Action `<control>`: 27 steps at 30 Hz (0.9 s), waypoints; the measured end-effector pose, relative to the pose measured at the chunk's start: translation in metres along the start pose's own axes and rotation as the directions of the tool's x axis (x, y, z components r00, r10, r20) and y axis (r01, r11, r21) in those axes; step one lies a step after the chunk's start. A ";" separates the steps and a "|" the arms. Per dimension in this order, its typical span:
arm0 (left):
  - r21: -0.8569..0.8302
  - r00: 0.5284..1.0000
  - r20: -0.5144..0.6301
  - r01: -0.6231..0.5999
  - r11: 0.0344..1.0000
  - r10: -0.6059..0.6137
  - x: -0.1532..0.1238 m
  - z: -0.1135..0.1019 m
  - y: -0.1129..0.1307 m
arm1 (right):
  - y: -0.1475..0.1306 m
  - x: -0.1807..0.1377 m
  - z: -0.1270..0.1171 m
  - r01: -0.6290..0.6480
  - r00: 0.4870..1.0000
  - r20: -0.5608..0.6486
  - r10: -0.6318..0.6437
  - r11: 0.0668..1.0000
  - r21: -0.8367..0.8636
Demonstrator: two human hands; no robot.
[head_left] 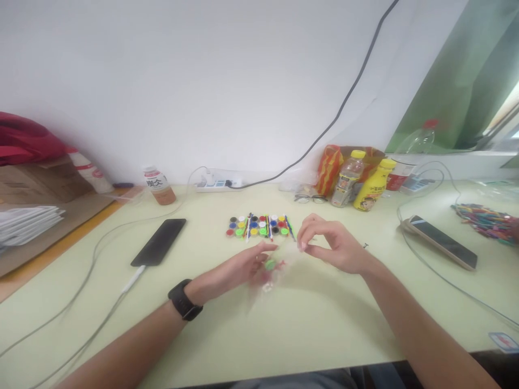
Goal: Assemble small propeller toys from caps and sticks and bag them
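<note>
In the head view, the left hand (pixel 252 262) grips a blurred clear bag (pixel 266 276) holding small green and red pieces, above the near middle of the pale table (pixel 332 335). The right hand (pixel 329 244) is just to its right, thumb and fingertips brought close together, though I cannot tell whether they pinch the bag's edge. Just beyond, rows of coloured discs (pixel 254 232) lie with thin coloured sticks (pixel 267 225) across them, a black phone (pixel 159 243) well to the left.
</note>
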State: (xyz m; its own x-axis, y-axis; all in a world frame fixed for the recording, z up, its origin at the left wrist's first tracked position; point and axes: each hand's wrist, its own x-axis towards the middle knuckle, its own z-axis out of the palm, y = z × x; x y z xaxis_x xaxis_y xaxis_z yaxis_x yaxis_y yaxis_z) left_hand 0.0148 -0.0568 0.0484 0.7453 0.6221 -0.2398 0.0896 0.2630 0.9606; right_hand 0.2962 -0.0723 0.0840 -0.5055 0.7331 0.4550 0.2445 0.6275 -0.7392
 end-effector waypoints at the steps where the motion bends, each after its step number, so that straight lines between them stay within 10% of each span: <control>1: -0.055 0.999 0.037 0.029 0.998 -0.027 0.001 0.001 0.000 | 0.001 0.001 0.000 0.013 1.000 -0.021 -0.013 1.000 0.012; 9: -0.062 1.000 -0.009 0.003 0.998 -0.004 0.002 0.008 0.003 | 0.021 -0.001 -0.023 -0.155 0.962 -0.253 0.100 0.966 -0.208; 15: 0.084 0.975 -0.215 -0.037 0.996 0.054 0.008 0.003 -0.008 | 0.038 -0.027 -0.064 -0.401 0.854 0.109 0.509 0.777 -0.485; 21: 0.075 0.974 -0.204 -0.085 0.994 0.099 0.012 0.003 -0.016 | 0.048 -0.038 -0.067 -0.486 0.713 0.186 0.676 0.668 -0.563; 27: 0.134 0.966 -0.229 -0.091 0.987 0.120 0.014 0.000 -0.021 | 0.051 -0.035 -0.064 -0.462 0.741 0.195 0.643 0.699 -0.546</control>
State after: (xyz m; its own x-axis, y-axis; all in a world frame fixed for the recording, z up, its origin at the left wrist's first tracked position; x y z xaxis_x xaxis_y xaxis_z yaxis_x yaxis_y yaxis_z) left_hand 0.0236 -0.0541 0.0249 0.5792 0.8016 -0.1483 0.1095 0.1038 0.9886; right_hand 0.3787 -0.0493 0.0624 -0.3789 0.8952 -0.2347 0.8564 0.2431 -0.4554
